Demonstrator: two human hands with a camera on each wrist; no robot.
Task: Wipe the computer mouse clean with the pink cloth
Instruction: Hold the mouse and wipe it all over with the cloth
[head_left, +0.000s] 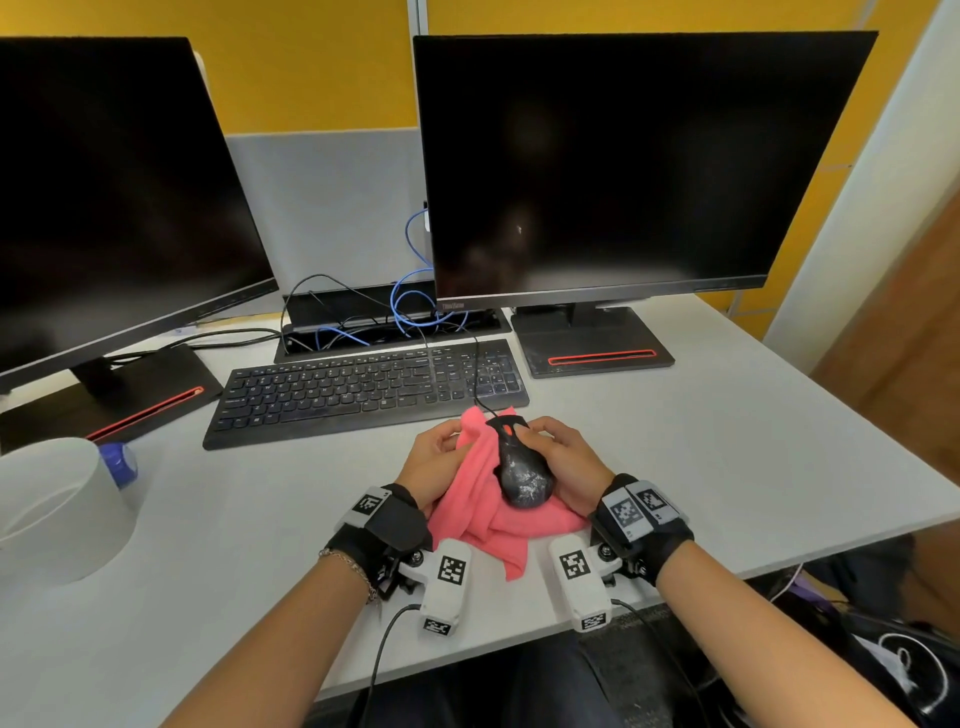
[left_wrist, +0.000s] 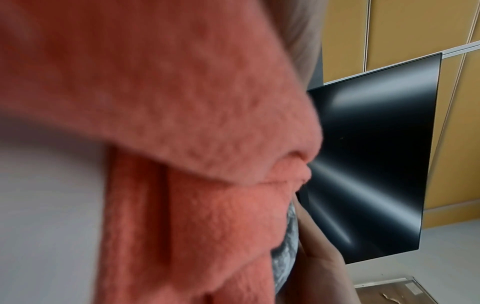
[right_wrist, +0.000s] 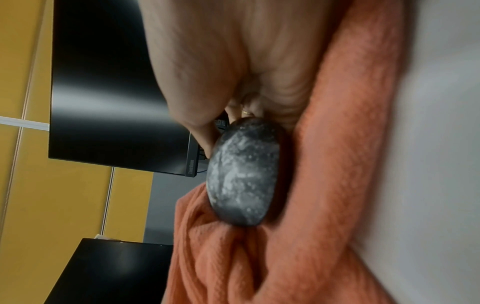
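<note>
A black wired mouse smeared with white dust lies on the bunched pink cloth near the desk's front edge. My right hand grips the mouse from its right side, thumb near the orange scroll wheel. My left hand holds a fold of the cloth against the mouse's left side. In the right wrist view the dusty mouse sits between my palm and the cloth. The left wrist view is mostly filled by blurred cloth, with a sliver of mouse beside it.
A black keyboard lies just beyond the hands, the mouse cable running over it. Two dark monitors stand at the back on the grey desk, with cables between them. A white roll and a blue-capped bottle stand at the left.
</note>
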